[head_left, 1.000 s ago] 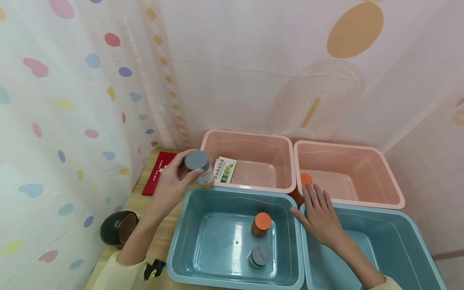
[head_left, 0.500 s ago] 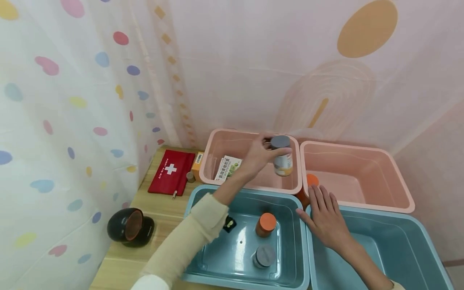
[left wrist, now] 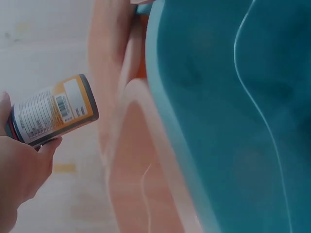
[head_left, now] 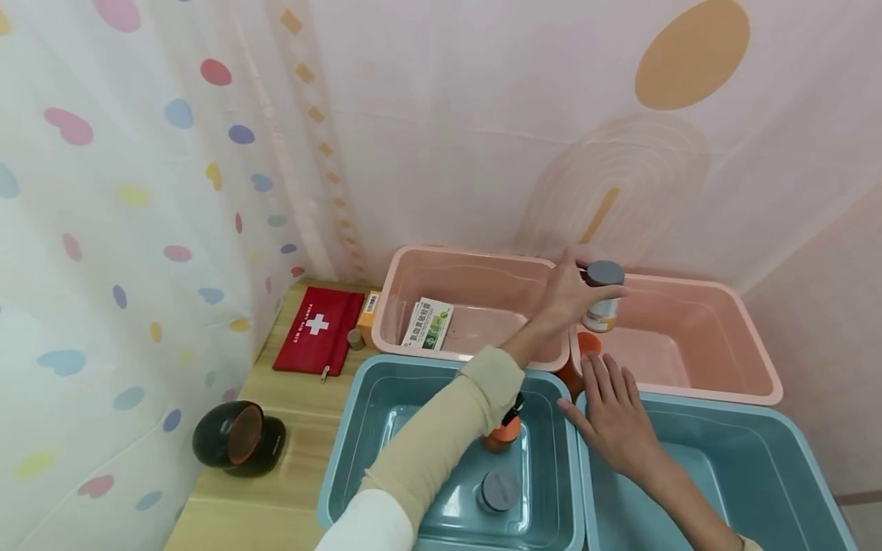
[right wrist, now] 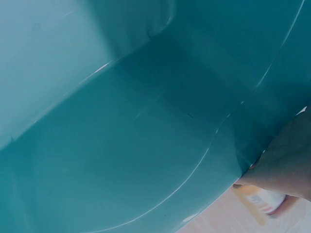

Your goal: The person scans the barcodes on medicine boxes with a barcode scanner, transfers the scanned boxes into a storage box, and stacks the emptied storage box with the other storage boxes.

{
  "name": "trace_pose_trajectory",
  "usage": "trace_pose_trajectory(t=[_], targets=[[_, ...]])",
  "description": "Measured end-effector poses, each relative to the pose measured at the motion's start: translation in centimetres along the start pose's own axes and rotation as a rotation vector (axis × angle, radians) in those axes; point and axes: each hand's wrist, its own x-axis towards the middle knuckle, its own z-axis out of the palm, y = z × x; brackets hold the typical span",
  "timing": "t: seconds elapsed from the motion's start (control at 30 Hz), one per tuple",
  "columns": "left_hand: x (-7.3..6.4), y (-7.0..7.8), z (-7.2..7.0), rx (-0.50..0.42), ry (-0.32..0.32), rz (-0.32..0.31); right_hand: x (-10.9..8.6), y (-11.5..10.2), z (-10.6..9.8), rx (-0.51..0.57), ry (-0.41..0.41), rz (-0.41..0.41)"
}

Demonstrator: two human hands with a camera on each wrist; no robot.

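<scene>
My left hand (head_left: 566, 295) holds a bottle (head_left: 602, 310) with a grey cap over the left end of the right pink bin (head_left: 747, 337). In the left wrist view the fingers grip the capped end of this bottle (left wrist: 53, 109), and its white-and-orange label and barcode show. My right hand (head_left: 615, 425) lies with straight fingers at the rim between the right pink bin and the right blue bin (head_left: 792, 444). Close to its fingertips is an orange cap (head_left: 589, 343); how it sits at the bin's corner is partly hidden.
An orange-capped bottle (head_left: 501, 438) and a grey-capped bottle (head_left: 499, 490) stand in the left blue bin (head_left: 344, 436). The left pink bin (head_left: 389, 298) holds a white medicine box (head_left: 429, 324). On the table are a red first aid pouch (head_left: 318, 330), an orange box (head_left: 370, 310) and black bowls (head_left: 237, 438).
My left hand has carried the grey-capped bottle rightward, from the left end of the left pink bin across to the right pink bin. The right hand has stayed in place.
</scene>
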Motion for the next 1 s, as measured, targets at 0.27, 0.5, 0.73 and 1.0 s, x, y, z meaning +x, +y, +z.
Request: trace_pose_trajectory(t=[0.27,0.5,0.73,1.0], targets=[[1.8,-1.9,2.4,0.315,-0.111,0.102,-0.3,0.0,0.0,-0.015,0.010,0.002],[3.8,-5.0,4.2,0.597,-0.116,0.075,-0.2,-0.2,0.1,-0.003,0.005,0.008],[2.3,-5.3,4.9,1.194,-0.145,0.183,-0.2,-0.3,0.3,-0.012,0.006,0.011],[1.7,-5.7,5.9,1.544,-0.033,0.237,-0.2,-0.1,0.3,-0.034,0.011,0.000]])
